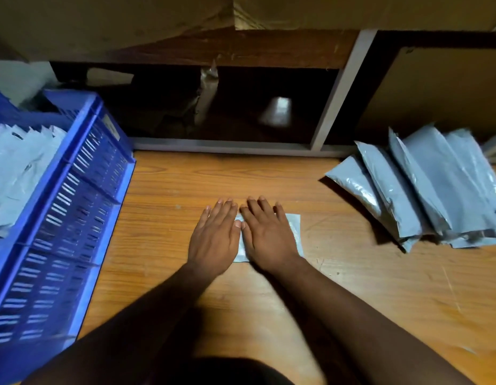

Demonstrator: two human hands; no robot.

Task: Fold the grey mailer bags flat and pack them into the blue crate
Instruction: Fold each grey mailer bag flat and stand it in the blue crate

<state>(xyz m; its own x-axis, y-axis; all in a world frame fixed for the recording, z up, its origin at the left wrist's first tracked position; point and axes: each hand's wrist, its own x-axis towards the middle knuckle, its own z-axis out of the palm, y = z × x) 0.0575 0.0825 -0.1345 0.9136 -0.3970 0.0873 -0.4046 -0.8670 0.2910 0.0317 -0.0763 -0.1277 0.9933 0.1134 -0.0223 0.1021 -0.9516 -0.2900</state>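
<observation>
Both hands, left (214, 240) and right (269, 237), press flat, grip wide, on a folded mailer bag (294, 226) to crease it against the tabletop (171, 190).

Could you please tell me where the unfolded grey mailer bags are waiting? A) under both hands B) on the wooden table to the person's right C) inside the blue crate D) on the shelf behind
B: the pile of grey mailer bags lies on the wooden table, right of both hands.

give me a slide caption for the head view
Both hands, left and right, press a folded grey mailer flat between blue crate and unfolded pile.
</observation>
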